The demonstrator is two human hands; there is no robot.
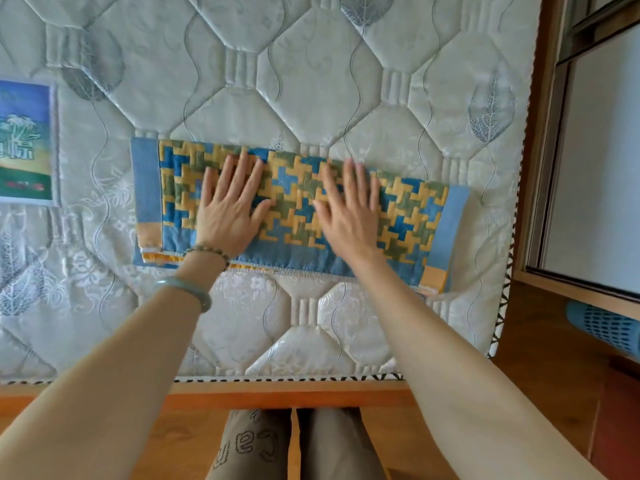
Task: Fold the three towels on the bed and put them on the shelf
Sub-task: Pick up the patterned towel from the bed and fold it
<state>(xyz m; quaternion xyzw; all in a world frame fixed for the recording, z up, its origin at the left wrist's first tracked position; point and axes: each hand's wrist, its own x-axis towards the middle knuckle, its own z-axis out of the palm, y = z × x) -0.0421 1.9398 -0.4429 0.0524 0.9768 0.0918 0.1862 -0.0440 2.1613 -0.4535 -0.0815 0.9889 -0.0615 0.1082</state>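
Observation:
A blue, yellow and green patterned towel (294,199) lies folded lengthwise into a long strip on the quilted mattress (311,81). My left hand (230,206) rests flat on its left half, fingers straight and spread. My right hand (349,209) presses flat on the right half, slightly blurred. Both palms face down and neither hand grips the cloth. Only this one towel is in view.
A blue and green printed label (26,143) sits on the mattress at the left edge. A wooden bed frame (287,393) runs along the front. At the right stand a wooden cabinet with a pale sliding door (595,168) and a blue perforated basket (606,327).

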